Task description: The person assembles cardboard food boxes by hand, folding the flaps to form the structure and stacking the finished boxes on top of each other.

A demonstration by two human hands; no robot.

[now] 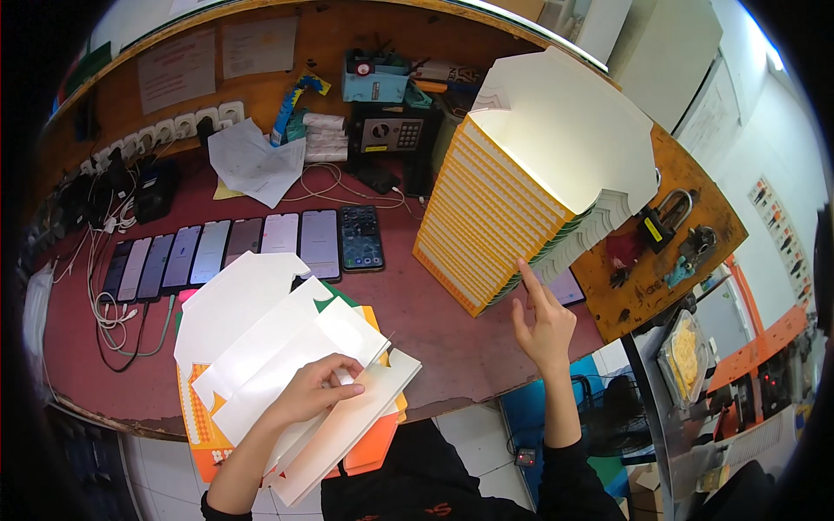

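My left hand (317, 391) is closed on a folded white card sheet (356, 417), thumb and fingers pinching it near a fold. Beneath it lie more white cut-out card sheets (239, 300) with flaps, and orange patterned card (204, 438) shows under them at the table's front edge. To the right, my right hand (547, 330) has its fingers apart and holds nothing. Its raised index fingertip meets or nearly meets the lower right corner of a tall stack of nested orange-and-white patterned cartons (486, 217). The top carton's white flaps (599, 113) stand spread out.
Several phones (208, 252) lie in a row along the dark red tabletop (113, 365), with tangled cables (109, 317) at the left. Behind are crumpled paper (256, 165), a small safe (391, 135) and a blue bin (373, 82). A padlock (665, 221) rests on the wooden side piece.
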